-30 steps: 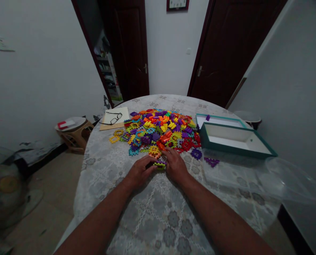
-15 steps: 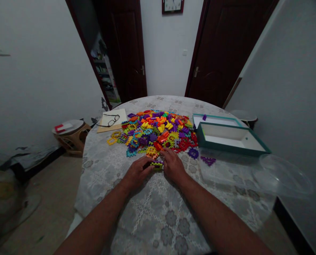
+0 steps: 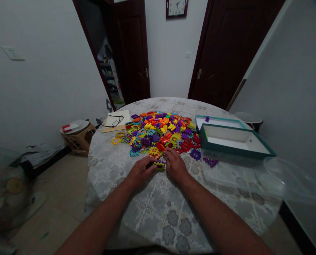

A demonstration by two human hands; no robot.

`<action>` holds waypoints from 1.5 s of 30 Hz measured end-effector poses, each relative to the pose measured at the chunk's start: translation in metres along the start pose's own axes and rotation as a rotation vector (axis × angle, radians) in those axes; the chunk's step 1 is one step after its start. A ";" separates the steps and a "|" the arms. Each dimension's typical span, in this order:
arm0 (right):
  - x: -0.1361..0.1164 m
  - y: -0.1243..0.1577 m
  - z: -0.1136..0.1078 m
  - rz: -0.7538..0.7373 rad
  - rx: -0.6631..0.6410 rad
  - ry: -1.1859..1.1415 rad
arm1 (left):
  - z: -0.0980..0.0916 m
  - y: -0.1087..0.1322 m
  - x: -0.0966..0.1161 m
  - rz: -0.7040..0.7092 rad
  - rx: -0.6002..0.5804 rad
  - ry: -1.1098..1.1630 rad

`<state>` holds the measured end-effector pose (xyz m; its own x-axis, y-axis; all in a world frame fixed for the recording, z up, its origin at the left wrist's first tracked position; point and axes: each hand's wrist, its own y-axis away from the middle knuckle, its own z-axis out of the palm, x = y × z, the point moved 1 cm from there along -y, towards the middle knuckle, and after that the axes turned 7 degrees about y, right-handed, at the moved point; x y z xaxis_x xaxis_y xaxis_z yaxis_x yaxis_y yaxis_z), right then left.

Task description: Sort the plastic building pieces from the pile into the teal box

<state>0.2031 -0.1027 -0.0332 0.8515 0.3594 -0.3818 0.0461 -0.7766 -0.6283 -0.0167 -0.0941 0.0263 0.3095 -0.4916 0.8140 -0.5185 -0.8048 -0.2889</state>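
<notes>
My left hand [image 3: 140, 173] is closed on the left side of a small block of interlocking plastic pieces, with a yellow-green piece [image 3: 159, 166] at its front and some purple above. From the right, my right hand [image 3: 176, 165] has its fingers curled round the same block. An orange toothed piece [image 3: 154, 152] lies just beyond the fingertips. Past it spreads a big heap of colourful toothed plastic pieces [image 3: 158, 132], with yellow, orange and purple connectors on top. The fingers hide part of the block.
Right of the heap stand a green-edged open box [image 3: 234, 140] and its lid [image 3: 221, 120]. A clear plastic container [image 3: 290, 177] lies nearer. Eyeglasses [image 3: 115, 123] rest on a notebook [image 3: 124, 115] at left. A purple triangular piece [image 3: 211, 162] is on the flowered tablecloth [image 3: 152, 212].
The camera view has swung slightly left and up, so everything appears shifted a little right and down. Both hands keep nearly the same grip on the block.
</notes>
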 end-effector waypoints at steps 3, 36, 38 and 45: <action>0.001 0.000 0.002 -0.002 0.004 -0.007 | 0.000 0.000 0.001 0.007 -0.004 -0.009; -0.009 -0.018 -0.031 0.219 0.098 -0.352 | -0.001 0.002 -0.003 -0.106 0.100 0.100; -0.012 -0.017 -0.033 0.229 0.074 -0.350 | -0.001 0.001 -0.004 -0.103 0.111 0.095; -0.021 -0.010 -0.032 0.145 -0.033 -0.342 | 0.001 0.001 -0.009 -0.083 0.149 0.063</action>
<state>0.2008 -0.1187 0.0028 0.6266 0.3924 -0.6734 -0.0407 -0.8463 -0.5311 -0.0193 -0.0911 0.0183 0.2930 -0.4033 0.8669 -0.3677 -0.8845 -0.2872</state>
